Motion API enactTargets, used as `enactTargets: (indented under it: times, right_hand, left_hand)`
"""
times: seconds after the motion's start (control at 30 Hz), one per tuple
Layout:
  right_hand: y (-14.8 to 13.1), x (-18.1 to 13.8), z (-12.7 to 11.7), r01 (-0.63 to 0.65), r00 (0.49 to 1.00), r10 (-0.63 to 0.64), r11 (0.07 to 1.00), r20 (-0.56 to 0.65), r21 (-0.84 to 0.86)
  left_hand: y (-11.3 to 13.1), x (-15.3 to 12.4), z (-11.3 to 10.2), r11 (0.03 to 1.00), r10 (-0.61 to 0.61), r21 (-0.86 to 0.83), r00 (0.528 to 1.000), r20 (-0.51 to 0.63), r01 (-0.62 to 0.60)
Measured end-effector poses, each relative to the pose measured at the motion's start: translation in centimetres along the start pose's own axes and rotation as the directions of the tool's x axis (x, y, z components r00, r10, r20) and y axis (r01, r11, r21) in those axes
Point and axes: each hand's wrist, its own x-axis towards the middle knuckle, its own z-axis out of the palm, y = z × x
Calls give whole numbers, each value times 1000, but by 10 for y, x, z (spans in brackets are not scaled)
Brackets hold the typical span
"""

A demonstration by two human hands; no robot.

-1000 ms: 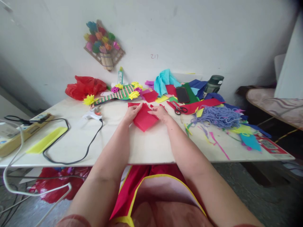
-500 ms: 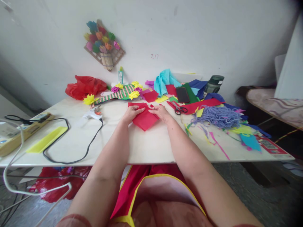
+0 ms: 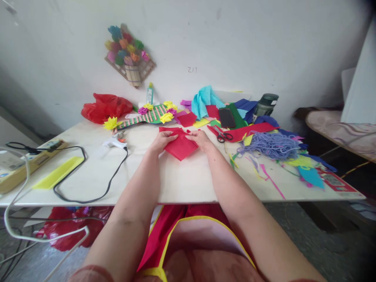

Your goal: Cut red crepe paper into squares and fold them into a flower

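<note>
A piece of red crepe paper (image 3: 181, 150) is held between my two hands just above the white table (image 3: 188, 184), one corner pointing toward me. My left hand (image 3: 162, 141) pinches its left side, thumb on top. On the right side, my right hand (image 3: 199, 139) grips the sheet the same way, with a small bit of red showing by the thumb. The fingers under the paper are hidden. Another red paper piece (image 3: 187, 119) lies just beyond. Black-handled scissors (image 3: 223, 136) rest to the right of my right hand.
On the left are a white glue gun (image 3: 116, 142) with a black cord, a yellow paper strip (image 3: 58, 173) and a power strip (image 3: 29, 166). Behind lies a green craft piece with paper flowers (image 3: 147, 115). A purple yarn heap (image 3: 270, 145), phone (image 3: 226, 117) and dark bottle (image 3: 266, 105) stand right.
The hands and the red paper have barely moved. The paper's near corner has shifted slightly up and right, and my left thumb has drawn back a little.
</note>
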Motion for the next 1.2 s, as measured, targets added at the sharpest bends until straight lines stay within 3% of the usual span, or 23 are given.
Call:
enactTargets:
  times: [0.37, 0.73, 1.2]
  right_hand:
    - [1, 2, 1, -16, 999, 21, 992, -35, 128]
    - [-1, 0, -1, 38, 999, -38, 999, 4, 18]
    - [0, 1, -2, 112, 994, -111, 993, 11, -41]
  left_hand:
    - [-2, 3, -3, 997, 22, -70, 999, 27, -20]
    - [-6, 7, -10, 995, 77, -73, 996, 45, -73]
    - [-3, 7, -7, 995, 65, -71, 998, -13, -66]
